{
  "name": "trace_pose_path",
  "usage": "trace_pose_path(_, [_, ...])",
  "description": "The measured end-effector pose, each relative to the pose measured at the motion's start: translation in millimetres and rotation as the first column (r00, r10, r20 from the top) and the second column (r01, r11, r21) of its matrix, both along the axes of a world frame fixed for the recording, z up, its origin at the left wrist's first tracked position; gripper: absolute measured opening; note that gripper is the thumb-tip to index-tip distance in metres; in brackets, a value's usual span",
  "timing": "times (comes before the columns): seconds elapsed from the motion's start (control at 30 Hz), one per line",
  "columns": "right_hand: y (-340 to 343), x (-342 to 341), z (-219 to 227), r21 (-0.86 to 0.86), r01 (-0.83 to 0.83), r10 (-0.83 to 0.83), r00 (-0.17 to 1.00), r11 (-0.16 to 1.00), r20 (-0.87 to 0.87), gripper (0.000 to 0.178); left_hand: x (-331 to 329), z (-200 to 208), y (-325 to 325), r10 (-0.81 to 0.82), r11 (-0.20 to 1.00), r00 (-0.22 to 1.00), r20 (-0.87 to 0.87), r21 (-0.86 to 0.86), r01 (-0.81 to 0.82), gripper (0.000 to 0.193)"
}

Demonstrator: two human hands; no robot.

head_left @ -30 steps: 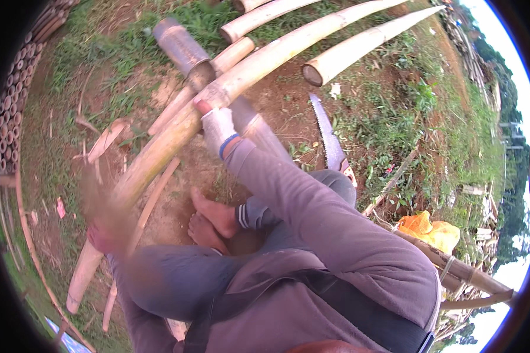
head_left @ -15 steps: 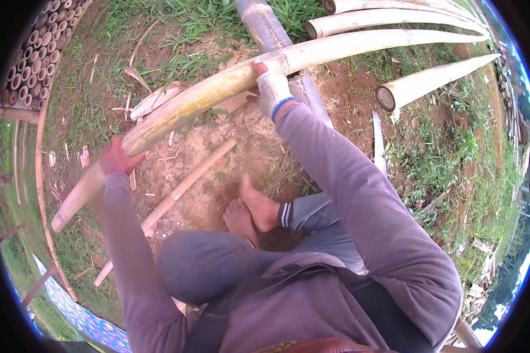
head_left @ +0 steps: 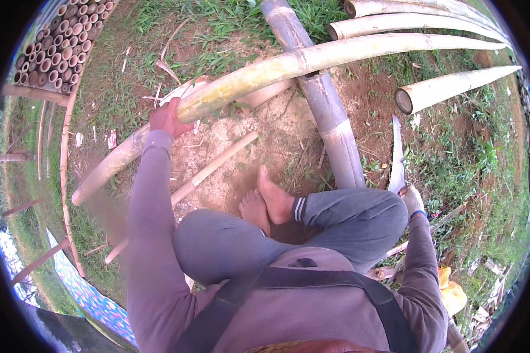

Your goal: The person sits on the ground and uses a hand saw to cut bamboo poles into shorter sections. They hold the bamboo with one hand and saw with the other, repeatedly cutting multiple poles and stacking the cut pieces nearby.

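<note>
A long, pale yellow-green bamboo pole (head_left: 241, 87) lies slantwise across a thicker grey bamboo pole (head_left: 335, 129). My bare left hand (head_left: 169, 119) is closed round the pale pole towards its near left end. To the right of my knee, my right hand (head_left: 412, 200), in a white glove with a blue cuff, is down at the lower end of a handsaw. Its fingers look wrapped round the handle, which they mostly hide. The metal saw blade (head_left: 397, 156) points away from me over soil and grass.
A thin bamboo stick (head_left: 215, 165) lies left of my bare feet. Several cut bamboo poles (head_left: 453, 88) lie at the far right. Stacked bamboo sections (head_left: 59, 56) fill a wooden rack at the far left. Something yellow (head_left: 450, 291) sits at my lower right.
My right hand has let go of the bamboo pole and dropped to the handsaw by my right knee. My left hand stays on the pole. The whole view has shifted somewhat.
</note>
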State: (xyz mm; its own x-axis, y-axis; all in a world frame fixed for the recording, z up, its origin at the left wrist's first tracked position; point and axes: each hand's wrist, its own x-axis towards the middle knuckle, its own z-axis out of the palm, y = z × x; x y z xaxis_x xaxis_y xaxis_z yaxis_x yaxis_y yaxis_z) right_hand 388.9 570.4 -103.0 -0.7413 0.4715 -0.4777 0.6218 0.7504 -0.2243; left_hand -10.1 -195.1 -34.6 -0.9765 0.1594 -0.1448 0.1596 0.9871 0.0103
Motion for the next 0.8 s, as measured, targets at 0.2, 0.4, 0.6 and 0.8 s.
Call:
trace_pose_path(0.2, [-38.5,86.7,-102.2,0.137,0.038,-0.087,0.926,0.990,0.367,0.051,-26.1,-5.1,21.1,-0.023,0.999,0.992,0.122,0.042,0.018,0.089])
trace_pose_path(0.4, [-279.1,-63.5,-50.5,-0.680,0.057,0.003,0.996,0.731,0.086,0.055,-33.2,-64.2,-73.3,0.031,0.991,0.990,0.139,0.127,-0.049,0.091])
trace_pose_path(0.6, [-434.6,-114.8,16.9,-0.909,0.361,-0.010,0.929,-0.211,0.371,0.060,-29.5,-9.8,19.7,0.066,0.998,0.981,0.181,-0.011,-0.065,0.094])
trace_pose_path(0.8, [-450.2,-122.8,15.3,-0.770,0.472,0.064,0.866,-0.430,0.495,0.066,-7.4,-29.6,-0.5,0.128,0.992,0.990,0.051,0.007,-0.129,0.098])
